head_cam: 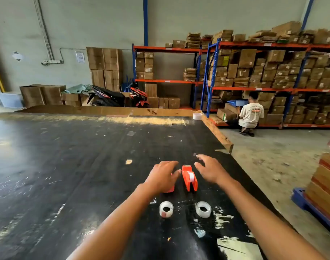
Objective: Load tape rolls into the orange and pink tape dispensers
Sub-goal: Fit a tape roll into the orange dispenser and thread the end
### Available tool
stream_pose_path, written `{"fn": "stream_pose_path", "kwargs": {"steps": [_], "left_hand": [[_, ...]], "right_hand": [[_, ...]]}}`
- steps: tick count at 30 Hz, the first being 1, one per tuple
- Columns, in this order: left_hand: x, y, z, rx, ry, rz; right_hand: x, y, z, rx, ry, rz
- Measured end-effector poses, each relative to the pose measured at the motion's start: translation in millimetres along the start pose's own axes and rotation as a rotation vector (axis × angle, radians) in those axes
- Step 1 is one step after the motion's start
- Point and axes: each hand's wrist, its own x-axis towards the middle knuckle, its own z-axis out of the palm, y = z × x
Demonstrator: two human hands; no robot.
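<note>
An orange tape dispenser stands upright on the black table with a clear roll showing in its slot. Left of it, the pink dispenser is mostly hidden under my left hand, whose fingers are spread over it; whether the hand touches it I cannot tell. My right hand hovers open just right of the orange dispenser, holding nothing. Two clear tape rolls lie flat nearer to me: the left roll and the right roll.
A bigger tape roll sits at the table's far right corner by the wooden edge. A person crouches at shelving full of boxes. A blue pallet with stacked boxes stands to the right.
</note>
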Motion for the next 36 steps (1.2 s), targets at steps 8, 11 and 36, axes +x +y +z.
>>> {"fn": "stream_pose_path", "kwargs": {"steps": [8,11,36], "left_hand": [[23,23,53,-0.160,-0.079,-0.112],[29,28,62,-0.144,-0.102,-0.174],[76,38,46,-1.162,0.264,-0.510]], "right_hand": [[-4,42,29,0.134,-0.154,0.054],[-1,51,38,0.158,-0.166,0.010],[31,36,-18,0.596,0.002,-0.182]]}}
